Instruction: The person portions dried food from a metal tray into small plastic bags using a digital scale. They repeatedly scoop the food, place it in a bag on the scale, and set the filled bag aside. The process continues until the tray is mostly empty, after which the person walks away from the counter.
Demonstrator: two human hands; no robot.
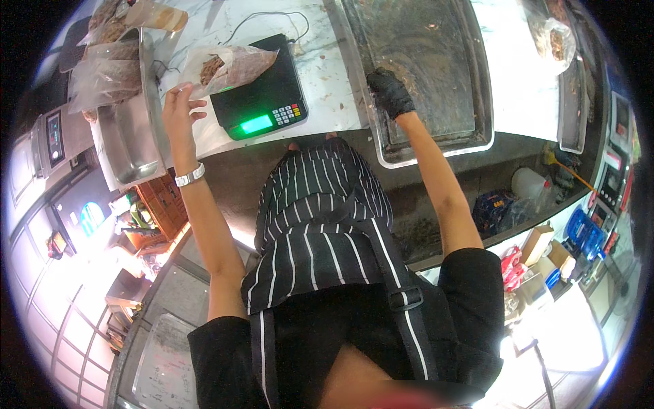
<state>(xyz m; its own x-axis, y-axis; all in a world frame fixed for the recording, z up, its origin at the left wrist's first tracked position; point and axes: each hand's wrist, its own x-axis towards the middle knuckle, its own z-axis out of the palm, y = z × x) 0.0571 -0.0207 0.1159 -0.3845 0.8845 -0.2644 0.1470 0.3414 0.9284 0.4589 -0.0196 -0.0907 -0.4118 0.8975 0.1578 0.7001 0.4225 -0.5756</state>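
Note:
My left hand (182, 105), bare and with a watch at the wrist, touches the edge of a clear plastic bag (237, 66) between thumb and finger. Brown shredded food shows inside the bag, which lies on a black digital scale (283, 94) with a lit green display and a keypad. My right hand (391, 93) wears a black glove and is down in a large metal tray (434, 66), at its left side. Its fingers are curled; whether they hold any of the brown scraps there is hidden.
At the left, a steel pan (130, 138) stands beside filled plastic bags (110, 76) and a plastic cup (158, 16). Another filled bag (557, 46) lies at the right near a narrow metal tray (572, 112). A cable runs behind the scale.

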